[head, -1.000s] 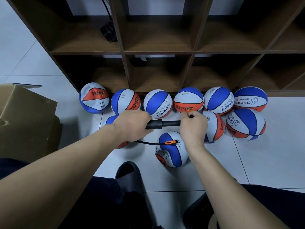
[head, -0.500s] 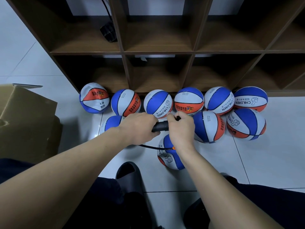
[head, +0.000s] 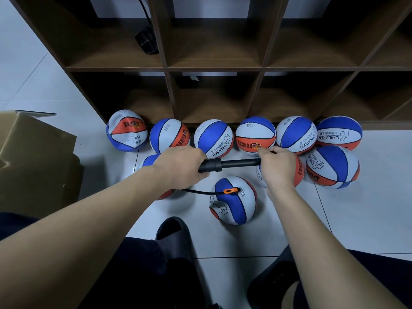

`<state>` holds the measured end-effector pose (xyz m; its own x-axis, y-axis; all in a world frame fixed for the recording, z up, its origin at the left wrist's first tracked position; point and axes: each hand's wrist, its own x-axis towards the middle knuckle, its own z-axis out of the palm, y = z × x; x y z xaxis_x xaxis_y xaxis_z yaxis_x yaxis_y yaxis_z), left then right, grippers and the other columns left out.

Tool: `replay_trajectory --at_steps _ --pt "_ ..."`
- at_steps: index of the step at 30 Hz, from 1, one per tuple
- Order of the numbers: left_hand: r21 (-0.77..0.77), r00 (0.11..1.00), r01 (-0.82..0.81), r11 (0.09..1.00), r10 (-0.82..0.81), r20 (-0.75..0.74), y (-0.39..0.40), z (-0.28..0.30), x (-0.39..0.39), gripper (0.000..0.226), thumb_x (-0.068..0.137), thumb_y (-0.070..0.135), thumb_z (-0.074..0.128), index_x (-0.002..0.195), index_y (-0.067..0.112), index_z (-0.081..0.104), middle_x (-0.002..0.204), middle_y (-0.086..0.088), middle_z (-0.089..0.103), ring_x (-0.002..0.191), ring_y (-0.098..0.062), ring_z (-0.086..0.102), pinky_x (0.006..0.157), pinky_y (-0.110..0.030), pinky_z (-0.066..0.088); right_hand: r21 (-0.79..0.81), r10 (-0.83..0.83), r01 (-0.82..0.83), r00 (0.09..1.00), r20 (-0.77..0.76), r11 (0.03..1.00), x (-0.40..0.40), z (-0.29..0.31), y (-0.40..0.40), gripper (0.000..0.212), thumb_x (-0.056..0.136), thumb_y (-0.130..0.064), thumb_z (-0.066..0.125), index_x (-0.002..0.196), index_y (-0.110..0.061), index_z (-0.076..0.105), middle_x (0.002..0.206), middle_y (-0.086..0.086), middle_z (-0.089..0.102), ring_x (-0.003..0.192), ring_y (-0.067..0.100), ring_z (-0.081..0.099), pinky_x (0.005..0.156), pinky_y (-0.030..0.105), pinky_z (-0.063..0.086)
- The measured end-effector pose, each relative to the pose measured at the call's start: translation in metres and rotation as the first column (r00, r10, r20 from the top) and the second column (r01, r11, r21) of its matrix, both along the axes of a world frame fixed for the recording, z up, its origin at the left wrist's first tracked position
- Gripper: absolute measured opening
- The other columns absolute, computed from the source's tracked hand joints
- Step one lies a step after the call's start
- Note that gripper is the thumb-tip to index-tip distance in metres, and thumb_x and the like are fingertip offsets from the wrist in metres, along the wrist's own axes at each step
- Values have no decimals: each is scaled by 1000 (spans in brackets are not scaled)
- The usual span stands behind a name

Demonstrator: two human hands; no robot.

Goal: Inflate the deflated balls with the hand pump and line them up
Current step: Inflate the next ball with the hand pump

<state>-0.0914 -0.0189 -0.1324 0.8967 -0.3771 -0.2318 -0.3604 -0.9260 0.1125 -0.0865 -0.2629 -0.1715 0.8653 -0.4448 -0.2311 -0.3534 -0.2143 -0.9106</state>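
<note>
Black plastic hand pump [head: 231,164] lies horizontal, long axis left-right, above floor. Left hand [head: 180,166] fingers wrapped round barrel; right hand [head: 277,167] fingers curled round handle end. Thin black hose [head: 200,192] with orange connector runs into dimpled blue-white-orange ball [head: 233,200] on glossy white floor tiles [head: 356,219]. Other balls line dark wooden cubby shelf [head: 214,68]; leftmost ball [head: 127,130] creased, sagging. Cardboard box [head: 33,152] at left.

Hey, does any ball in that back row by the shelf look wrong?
Yes. The leftmost ball in the row against the shelf looks caved in and creased, not round like the others, so it seems underinflated. The rest look full.
</note>
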Motion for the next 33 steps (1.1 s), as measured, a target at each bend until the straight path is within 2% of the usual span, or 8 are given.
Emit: replay_trajectory --at_steps 3,6,12,18,24,28,31,33 --pt "18 1000 -2 1000 2 8 0 -3 -3 25 102 50 62 90 28 65 75 6 60 70 -13 56 55 -30 38 -69 49 -48 999 19 996 -7 -1 22 37 89 -18 63 62 -13 38 59 2 32 62 23 29 58 39 27" --pt "-3 1000 0 1000 0 -6 -2 -7 -5 24 102 50 62 94 28 68 76 6 61 72 -15 58 58 -32 42 -68 79 -75 996 50 995 -13 -1 38 41 89 -15 61 61 -20 31 58 -2 28 62 22 25 57 38 24" --pt "-5 1000 6 1000 -6 -8 -7 -10 -6 26 100 52 60 93 28 69 75 6 62 73 -18 61 62 -35 52 -122 141 -130 986 85 984 -24 -2 63 35 98 -22 62 68 -8 48 60 1 45 60 20 37 57 38 36" --pt "-20 1000 18 1000 -18 11 -14 -9 -7 27 100 51 61 88 27 63 73 5 61 67 -16 58 56 -31 42 -82 179 -173 981 76 981 -22 -2 68 36 100 -25 66 71 -8 52 55 -9 45 58 14 39 59 34 38" --pt "-74 1000 6 997 -8 -24 -13 -10 -7 26 99 53 64 90 29 62 77 7 63 72 -15 60 59 -32 44 -79 229 -226 973 30 971 -14 2 48 40 98 -27 70 65 -11 53 51 -11 41 54 11 35 55 31 34" --pt "-35 999 -13 999 11 -40 0 -10 -3 27 98 52 66 87 27 63 76 7 62 74 -17 61 60 -32 48 -29 109 -108 994 24 994 -1 2 5 43 95 -23 71 69 3 48 60 6 36 62 22 30 60 36 29" --pt "-16 999 -9 1000 8 -52 4 -11 -2 27 99 52 66 88 28 65 77 7 61 75 -16 60 59 -32 42 -9 48 -48 999 16 999 0 0 -14 42 97 -24 73 78 8 54 62 8 42 59 21 35 58 34 32" --pt "-8 999 7 1000 -8 -45 2 -13 -3 26 100 53 65 91 28 67 78 8 61 76 -16 60 61 -33 46 -19 26 -25 999 24 1000 -1 -3 -10 39 96 -24 71 79 8 54 63 9 42 61 21 36 58 34 32"
